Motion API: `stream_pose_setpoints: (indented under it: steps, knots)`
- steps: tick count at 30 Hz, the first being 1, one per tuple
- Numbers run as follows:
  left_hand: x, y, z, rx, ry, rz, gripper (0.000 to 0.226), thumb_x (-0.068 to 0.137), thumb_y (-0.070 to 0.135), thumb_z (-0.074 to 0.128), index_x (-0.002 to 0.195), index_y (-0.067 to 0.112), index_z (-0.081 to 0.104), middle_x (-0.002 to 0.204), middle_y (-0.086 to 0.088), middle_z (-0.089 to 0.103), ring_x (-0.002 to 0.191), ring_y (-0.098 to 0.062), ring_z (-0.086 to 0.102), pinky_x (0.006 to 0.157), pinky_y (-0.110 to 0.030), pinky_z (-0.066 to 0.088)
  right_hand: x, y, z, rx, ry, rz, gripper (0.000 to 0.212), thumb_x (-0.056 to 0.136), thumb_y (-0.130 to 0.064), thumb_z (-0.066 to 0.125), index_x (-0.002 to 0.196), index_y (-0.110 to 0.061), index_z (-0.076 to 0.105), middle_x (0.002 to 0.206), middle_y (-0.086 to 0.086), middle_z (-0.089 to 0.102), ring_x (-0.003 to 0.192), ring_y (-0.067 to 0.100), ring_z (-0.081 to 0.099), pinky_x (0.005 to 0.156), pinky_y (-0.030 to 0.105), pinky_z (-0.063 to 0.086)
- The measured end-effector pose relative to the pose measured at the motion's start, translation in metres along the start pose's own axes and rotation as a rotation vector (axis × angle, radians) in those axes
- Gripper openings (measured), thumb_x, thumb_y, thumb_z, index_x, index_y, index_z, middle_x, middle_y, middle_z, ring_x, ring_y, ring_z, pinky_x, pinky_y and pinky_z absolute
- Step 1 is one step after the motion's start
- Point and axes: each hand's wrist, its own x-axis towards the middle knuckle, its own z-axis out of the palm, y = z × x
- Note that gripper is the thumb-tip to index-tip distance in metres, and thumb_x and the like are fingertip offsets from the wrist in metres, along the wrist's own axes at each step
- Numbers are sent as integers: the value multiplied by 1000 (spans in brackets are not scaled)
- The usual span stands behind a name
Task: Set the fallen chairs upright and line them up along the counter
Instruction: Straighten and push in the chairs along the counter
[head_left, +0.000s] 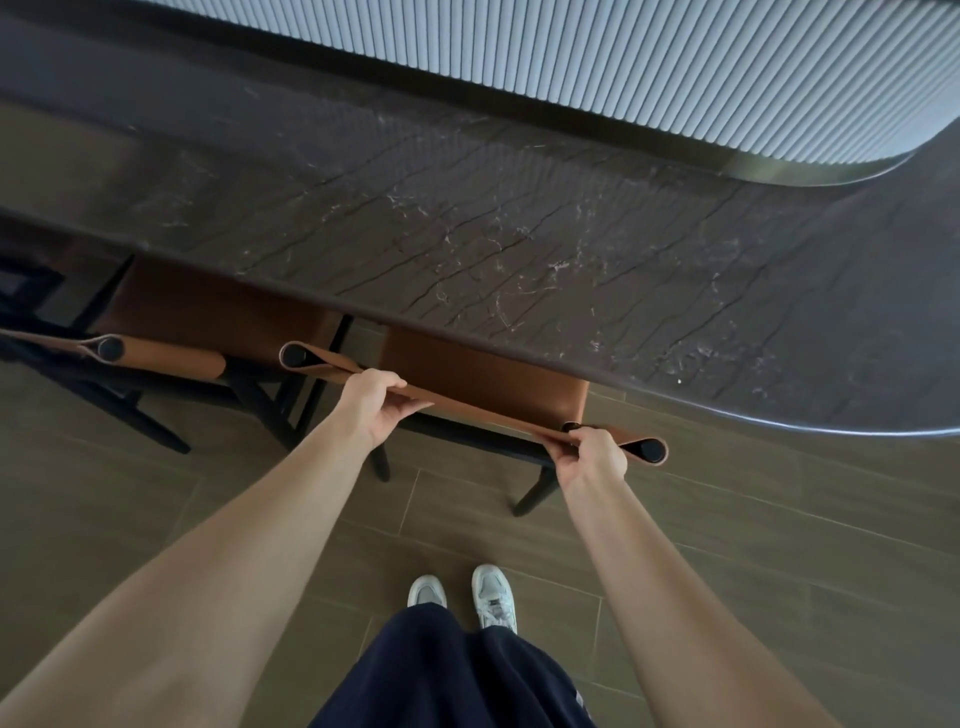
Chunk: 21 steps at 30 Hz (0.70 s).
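Note:
A chair with a tan leather seat and backrest (483, 382) on a black frame stands upright, its seat partly under the dark marble counter (519, 234). My left hand (376, 408) grips the top of the backrest strap toward its left end. My right hand (589, 457) grips the same strap near its right post. A second tan chair (208, 317) stands upright to the left, tucked under the counter. Part of a third chair's backrest (47, 340) shows at the far left edge.
The counter's curved edge runs from left to lower right. A ribbed white panel (675, 67) rises behind the counter. Brown wood-look floor tiles (779, 545) spread below. My white shoes (493, 597) and dark trousers are straight beneath me.

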Motion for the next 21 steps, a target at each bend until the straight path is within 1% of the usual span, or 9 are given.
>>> stream_pose_setpoints:
  steps: [3,6,7,9,10,13,15,18,21]
  knots:
    - [-1,-13,12,20,-25,-1,29,91,-15,40,117,-5,47,134,-31,45,106,-43,59,69,-48,57,7,-12,-13,28,-5,-11,32,89,21,38,112,0,46,121,25,47,110,47,54,84,63,51]
    - [3,-22,31,24,-22,-1,34,91,-15,41,124,-6,45,134,-31,44,102,-42,60,69,-47,57,17,-29,-20,42,1,-33,36,89,20,39,120,3,46,126,27,46,113,48,53,72,58,53]
    - [3,-24,36,15,-16,1,34,91,-15,42,124,-4,45,134,-31,44,104,-42,59,70,-47,57,20,-32,-21,46,-11,-34,33,89,20,39,117,4,47,127,27,46,113,48,53,71,58,53]
    - [5,-27,44,-1,1,3,37,91,-14,44,127,-2,45,133,-28,43,111,-43,56,71,-48,57,24,-39,-20,70,-35,-28,23,89,20,38,101,3,47,124,28,45,112,49,53,78,61,52]
    - [6,-28,46,-8,10,0,40,91,-14,44,128,0,44,133,-27,43,113,-43,55,71,-48,57,26,-41,-19,81,-44,-23,21,89,20,38,96,2,46,121,28,44,112,50,52,83,63,51]
    - [5,-28,50,-28,24,-2,42,92,-14,44,130,4,44,131,-25,43,116,-42,53,77,-50,57,32,-43,-18,94,-59,-9,22,89,20,37,94,0,44,120,27,43,113,50,52,89,64,49]
    - [3,-27,50,-19,26,-6,43,92,-14,44,131,3,44,129,-25,45,116,-42,53,77,-51,56,35,-42,-18,83,-63,-13,22,89,20,38,95,1,46,120,27,46,106,46,56,88,63,50]
    - [-2,-25,49,13,16,-10,39,92,-13,47,129,2,47,120,-22,48,115,-39,55,69,-49,57,34,-41,-20,61,-69,-19,20,90,17,41,101,2,46,114,27,49,87,39,58,85,60,52]
    - [-5,-24,49,18,15,0,41,93,-11,49,131,1,45,124,-23,47,111,-39,57,62,-47,59,31,-42,-21,53,-104,-10,12,93,13,44,94,2,47,111,25,49,81,36,58,81,57,54]
